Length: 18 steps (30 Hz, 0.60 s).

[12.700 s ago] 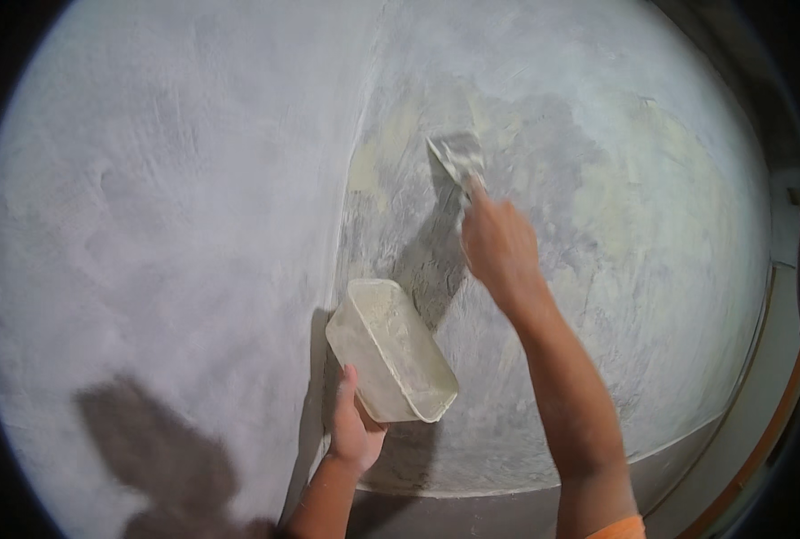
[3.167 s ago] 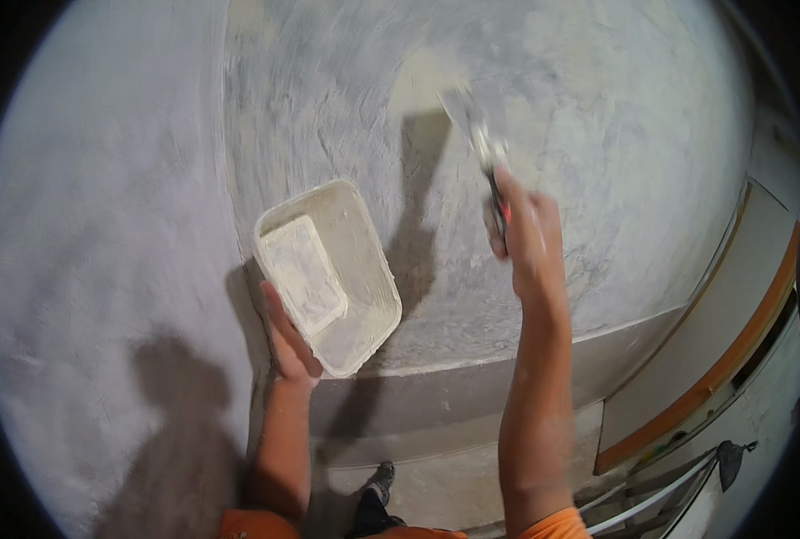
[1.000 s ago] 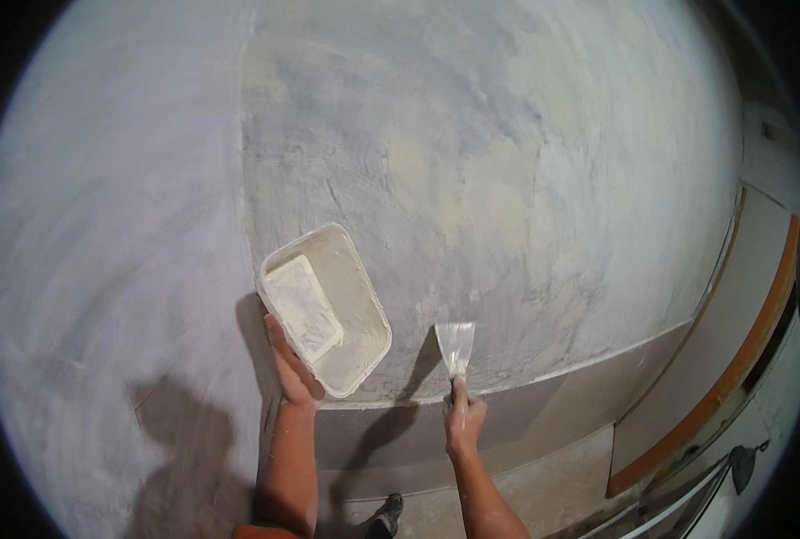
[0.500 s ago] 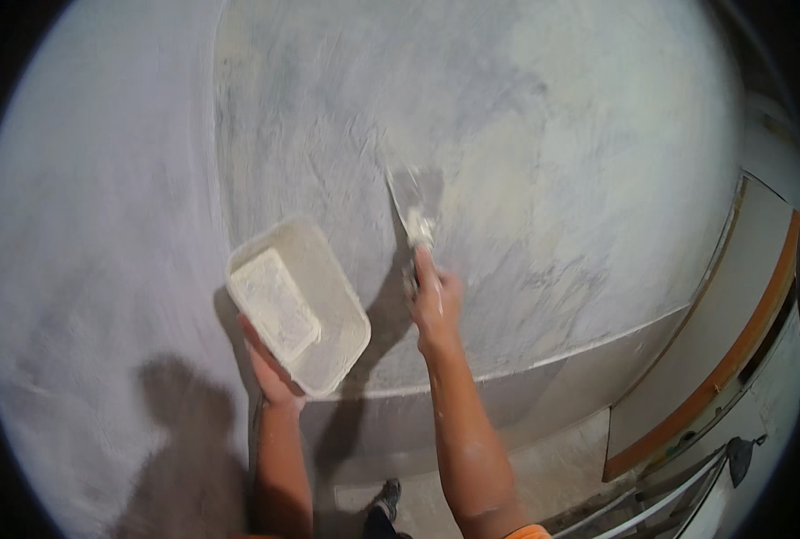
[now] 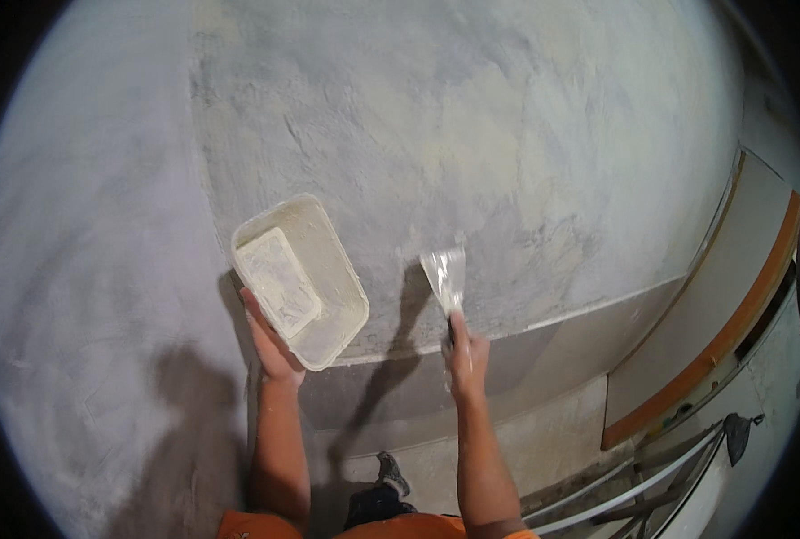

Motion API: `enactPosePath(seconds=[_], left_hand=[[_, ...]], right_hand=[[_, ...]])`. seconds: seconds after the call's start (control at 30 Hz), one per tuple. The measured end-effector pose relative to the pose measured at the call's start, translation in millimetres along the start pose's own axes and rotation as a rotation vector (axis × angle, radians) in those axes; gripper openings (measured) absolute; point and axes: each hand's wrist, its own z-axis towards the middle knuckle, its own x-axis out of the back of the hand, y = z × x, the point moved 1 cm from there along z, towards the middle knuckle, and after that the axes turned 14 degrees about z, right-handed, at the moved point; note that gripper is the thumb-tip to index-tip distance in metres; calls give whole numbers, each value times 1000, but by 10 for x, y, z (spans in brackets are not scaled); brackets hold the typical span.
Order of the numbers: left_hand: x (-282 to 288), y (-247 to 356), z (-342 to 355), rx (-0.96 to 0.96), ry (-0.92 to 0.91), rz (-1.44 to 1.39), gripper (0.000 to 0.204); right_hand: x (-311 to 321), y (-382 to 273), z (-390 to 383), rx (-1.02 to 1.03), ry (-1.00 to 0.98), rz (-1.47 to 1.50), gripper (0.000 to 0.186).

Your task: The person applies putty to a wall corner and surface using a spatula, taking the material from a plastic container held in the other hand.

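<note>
My left hand point(image 5: 272, 344) is closed on the lower left side of a white plastic tub point(image 5: 333, 310), which is tilted so its inside shows. Pale putty coats the tub's walls and its raised inner block point(image 5: 279, 280). To the right, my right hand point(image 5: 467, 359) grips the handle of a putty knife point(image 5: 445, 277), blade pointing up. The blade is smeared with putty and its edge lies at or close to the lower part of the wall point(image 5: 382, 117). Grey and cream streaks of filler cover that wall. Some putty sticks to my right fingers.
A plain grey wall point(image 5: 95, 225) meets the streaked one at a corner on the left. Below runs a darker band point(image 5: 400, 400) above the floor. An orange-edged panel point(image 5: 687, 332) leans at the right, near metal rails point(image 5: 633, 490) and a dark bag point(image 5: 736, 437).
My right hand has brought the putty knife down and slightly right, toward the wall's lower edge. The tub has shifted slightly upward in view, still in my left hand.
</note>
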Motion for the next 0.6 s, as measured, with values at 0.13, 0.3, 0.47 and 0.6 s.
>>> enactPosePath(seconds=[0.13,0.3,0.47,0.6], left_hand=[[-16,35,-12,0,28,8,73],[-7,112,-73,-192,-93,386,65],[-111,212,-89,143,-120,-34,72],[-293,354,-64,156,-171,-11,72]], right_hand=[[-222,-64,256,-27,-55,29,53],[300,830,246,-305,54,-3,56],[960,1181,-410,-421,134,-76,58],[989,846,-491,-306,277,-183,55]])
